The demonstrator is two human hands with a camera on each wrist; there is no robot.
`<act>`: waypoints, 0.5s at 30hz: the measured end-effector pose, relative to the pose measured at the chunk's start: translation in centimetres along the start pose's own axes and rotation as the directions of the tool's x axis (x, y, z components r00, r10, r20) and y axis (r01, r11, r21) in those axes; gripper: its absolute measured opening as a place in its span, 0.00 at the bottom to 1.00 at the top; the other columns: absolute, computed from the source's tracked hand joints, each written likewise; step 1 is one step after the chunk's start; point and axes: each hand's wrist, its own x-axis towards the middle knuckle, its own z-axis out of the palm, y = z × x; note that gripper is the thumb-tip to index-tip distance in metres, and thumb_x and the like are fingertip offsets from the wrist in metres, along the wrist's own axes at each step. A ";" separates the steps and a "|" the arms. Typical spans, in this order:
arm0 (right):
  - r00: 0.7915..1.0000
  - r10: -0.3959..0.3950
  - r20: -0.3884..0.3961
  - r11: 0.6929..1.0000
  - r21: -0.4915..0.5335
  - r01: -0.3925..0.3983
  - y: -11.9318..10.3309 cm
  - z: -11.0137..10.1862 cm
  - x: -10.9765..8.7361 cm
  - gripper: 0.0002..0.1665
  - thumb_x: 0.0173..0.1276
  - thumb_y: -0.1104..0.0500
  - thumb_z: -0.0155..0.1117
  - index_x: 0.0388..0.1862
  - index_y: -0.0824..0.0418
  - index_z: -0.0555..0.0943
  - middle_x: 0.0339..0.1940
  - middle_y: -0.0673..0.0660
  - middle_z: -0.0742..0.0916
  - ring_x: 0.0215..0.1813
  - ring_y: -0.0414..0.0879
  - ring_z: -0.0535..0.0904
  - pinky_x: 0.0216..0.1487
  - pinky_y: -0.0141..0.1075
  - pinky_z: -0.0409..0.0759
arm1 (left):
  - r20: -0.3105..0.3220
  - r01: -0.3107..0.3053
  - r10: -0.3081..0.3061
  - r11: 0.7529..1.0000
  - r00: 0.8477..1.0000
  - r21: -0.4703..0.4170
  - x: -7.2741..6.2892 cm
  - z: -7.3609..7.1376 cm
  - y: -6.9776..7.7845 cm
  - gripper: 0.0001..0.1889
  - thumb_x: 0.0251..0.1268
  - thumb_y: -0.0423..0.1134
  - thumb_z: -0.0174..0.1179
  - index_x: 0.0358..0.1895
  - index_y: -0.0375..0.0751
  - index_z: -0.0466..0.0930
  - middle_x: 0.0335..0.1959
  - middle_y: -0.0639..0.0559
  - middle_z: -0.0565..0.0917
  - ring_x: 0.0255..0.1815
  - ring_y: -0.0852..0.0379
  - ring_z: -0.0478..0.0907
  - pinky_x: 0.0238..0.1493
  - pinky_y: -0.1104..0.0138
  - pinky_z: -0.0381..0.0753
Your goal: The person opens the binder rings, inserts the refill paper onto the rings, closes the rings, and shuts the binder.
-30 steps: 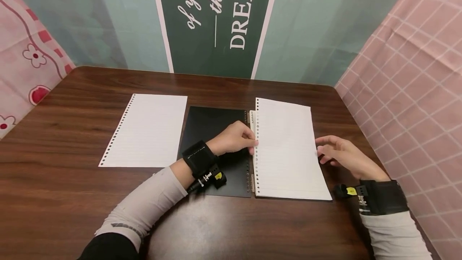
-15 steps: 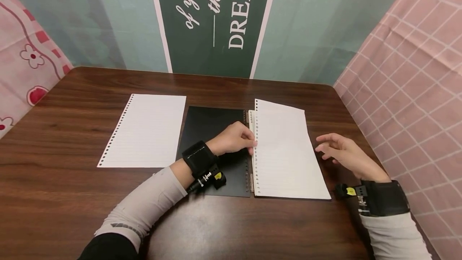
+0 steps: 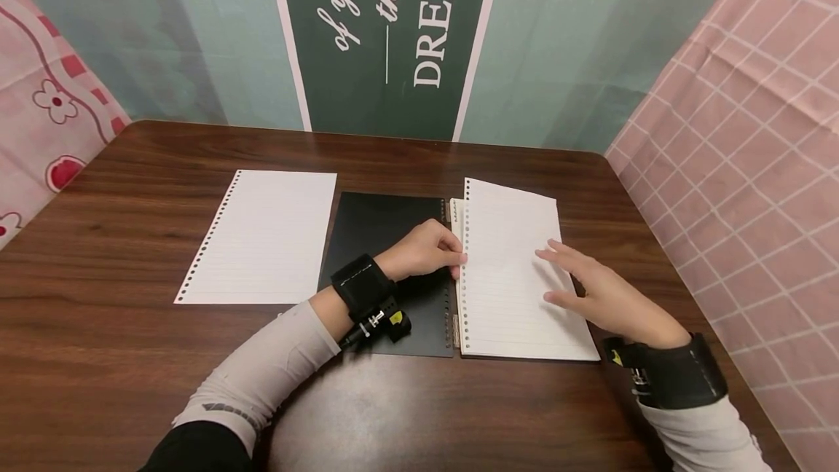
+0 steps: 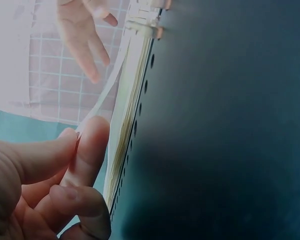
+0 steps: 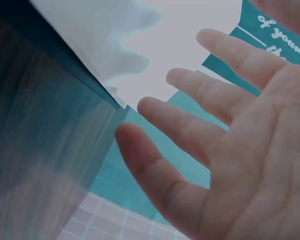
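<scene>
A black loose-leaf binder (image 3: 393,326) lies open on the table, its dark cover to the left and a stack of paper on the right. Over that stack is a white punched sheet (image 3: 505,326), its holed left edge raised a little. My left hand (image 3: 426,250) pinches this edge between thumb and forefinger, close to the binder rings (image 4: 142,27). My right hand (image 3: 590,290) hovers above the sheet's right part with fingers spread and holds nothing. In the right wrist view its shadow falls on the sheet (image 5: 140,30).
Another white punched sheet (image 3: 262,239) lies flat on the wooden table (image 3: 98,355), left of the binder. A green wall hanging (image 3: 393,108) with lettering rises behind the table. Pink checked cloth (image 3: 760,130) borders the right side, and flowered cloth (image 3: 55,100) the left.
My right hand has left the sheet's right edge, moved left over it and spread its fingers. My left hand keeps its pinch in the same place.
</scene>
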 end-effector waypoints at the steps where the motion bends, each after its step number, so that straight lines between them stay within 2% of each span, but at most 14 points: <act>1: 1.000 0.002 0.016 1.000 0.006 -0.002 -0.1 0.1 0.0 0.38 0.69 0.57 0.71 0.74 0.65 0.69 0.77 0.73 0.64 0.76 0.72 0.59 0.66 0.67 0.63 | 0.001 0.001 -0.001 1.000 1.000 -0.001 0.0 0.0 0.0 0.08 0.72 0.32 0.62 0.33 0.34 0.88 0.23 0.44 0.86 0.26 0.59 0.72 0.30 0.71 0.61; 6: 0.998 0.020 0.065 1.000 0.009 -0.021 -0.2 0.7 0.3 0.41 0.65 0.57 0.74 0.74 0.67 0.69 0.77 0.74 0.63 0.77 0.72 0.57 0.69 0.67 0.59 | 0.005 0.002 -0.002 1.000 1.000 0.003 -0.1 -0.1 0.0 0.08 0.72 0.31 0.62 0.34 0.33 0.88 0.23 0.45 0.86 0.26 0.59 0.72 0.29 0.71 0.61; 15: 0.996 0.012 0.090 0.999 -0.038 -0.008 -0.1 1.5 0.7 0.38 0.63 0.59 0.76 0.69 0.69 0.74 0.75 0.75 0.67 0.75 0.72 0.61 0.68 0.64 0.62 | 0.010 -0.004 0.003 1.000 1.000 0.030 0.2 0.0 -0.3 0.08 0.72 0.32 0.62 0.33 0.35 0.88 0.22 0.46 0.86 0.23 0.61 0.68 0.27 0.70 0.60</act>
